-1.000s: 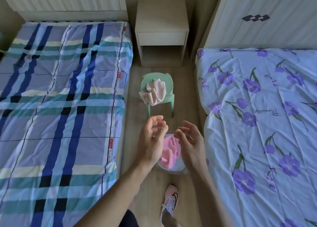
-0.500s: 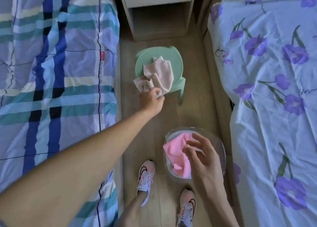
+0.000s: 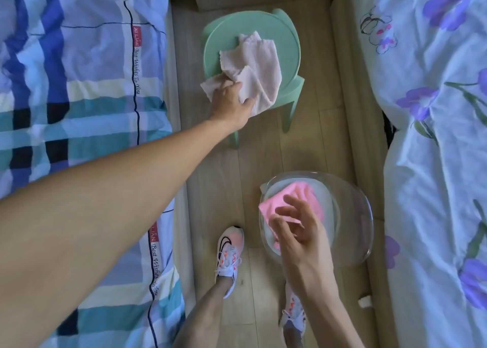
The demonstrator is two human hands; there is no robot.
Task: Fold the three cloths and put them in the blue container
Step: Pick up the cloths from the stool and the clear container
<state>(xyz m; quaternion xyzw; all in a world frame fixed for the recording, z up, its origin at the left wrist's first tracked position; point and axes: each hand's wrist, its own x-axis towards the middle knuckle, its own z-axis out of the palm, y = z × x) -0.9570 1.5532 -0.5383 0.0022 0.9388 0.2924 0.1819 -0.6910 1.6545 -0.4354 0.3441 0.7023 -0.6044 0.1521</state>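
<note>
Left hand is clenching a bunch of the beige cloth at the near-left edge of the stool. The cloth is lying crumpled and unfolded across the seat and is overhanging its near edge. Right hand is hovering with fingers loosely spread over the pink cloth, grasping nothing; whether it is touching the cloth cannot be told. The pink cloth is lying in the container, which is standing on the floor near the right bed.

Likely hazards:
- **Trailing:** the cloth is being held by one bunch only, so its loose end could drag onto the floor when lifted.
- **Snagging:** a sideways pull could catch on the seat edge and shift the stool, which looks light.
- **Skipping the fold:** moving the cloth straight to the container would leave it bundled, so it probably needs both hands to open it first.
- **Disturbing:** the right hand could brush the pink cloth and undo its fold.
</note>
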